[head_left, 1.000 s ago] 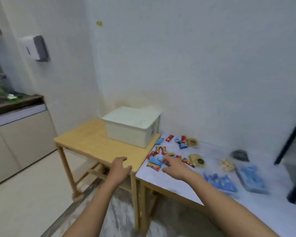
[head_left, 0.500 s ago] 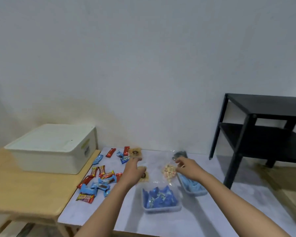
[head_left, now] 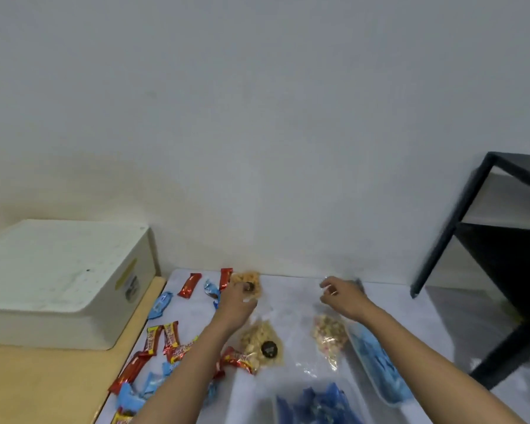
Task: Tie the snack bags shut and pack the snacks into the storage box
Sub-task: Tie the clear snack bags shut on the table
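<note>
The storage box (head_left: 65, 283) sits on a low table (head_left: 52, 384). A second table (head_left: 294, 293) stands just right of the box, with the wrapped bars (head_left: 170, 335) lying nearest the box. Farther right of the box lie the far bag (head_left: 251, 278) by the wall, the near bag (head_left: 259, 344) and the third bag (head_left: 329, 333), then two trays (head_left: 380, 365). A shelf unit (head_left: 487, 240) stands farthest right of the box.

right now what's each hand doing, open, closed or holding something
Left hand: fingers on the far snack bag; grip hidden, cannot tell.
Right hand: fingers curled by the clear snack bag; whether they pinch plastic cannot be told.
</note>
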Tool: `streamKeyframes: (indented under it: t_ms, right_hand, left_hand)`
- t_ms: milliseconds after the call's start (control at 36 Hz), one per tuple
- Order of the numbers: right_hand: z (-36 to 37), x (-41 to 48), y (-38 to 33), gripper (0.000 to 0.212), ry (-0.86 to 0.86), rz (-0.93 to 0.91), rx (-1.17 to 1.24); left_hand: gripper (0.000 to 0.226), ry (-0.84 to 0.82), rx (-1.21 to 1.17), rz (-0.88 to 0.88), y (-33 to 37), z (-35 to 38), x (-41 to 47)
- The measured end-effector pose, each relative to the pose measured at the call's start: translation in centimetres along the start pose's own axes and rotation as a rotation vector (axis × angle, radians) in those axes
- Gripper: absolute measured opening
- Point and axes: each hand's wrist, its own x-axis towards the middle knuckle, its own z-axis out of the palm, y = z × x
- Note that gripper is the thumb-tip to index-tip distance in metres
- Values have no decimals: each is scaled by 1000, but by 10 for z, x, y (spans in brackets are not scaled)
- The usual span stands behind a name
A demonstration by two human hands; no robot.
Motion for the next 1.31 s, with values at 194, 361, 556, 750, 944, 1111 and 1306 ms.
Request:
streamKeyframes:
  t_ms: [194, 361, 556, 750, 944, 1111, 1306]
  right_hand:
    - [61, 62, -22, 31, -78, 30, 88]
    - [120, 90, -18, 48, -158, 82, 100]
    - [165, 109, -17, 53, -130, 257, 280]
    - [157, 124, -19, 16, 5, 281, 381]
    - [103, 132, -43, 8, -31, -53, 197]
    - [61, 120, -73, 18, -123, -242, 38]
    - [19, 90, -82, 12, -159, -351, 8]
  left_hand:
    - [54, -61, -3, -21, -52, 4, 58]
    - [63, -150, -67, -80, -81, 36, 70]
    - [65, -135, -162, -109, -96, 60, 76]
    - [61, -97, -193, -88, -94, 54, 83]
    - [53, 41, -150, -3, -78, 44, 89]
    - [83, 20, -108, 151, -49, 29, 99]
    - [10, -325, -453, 202, -8, 24, 81]
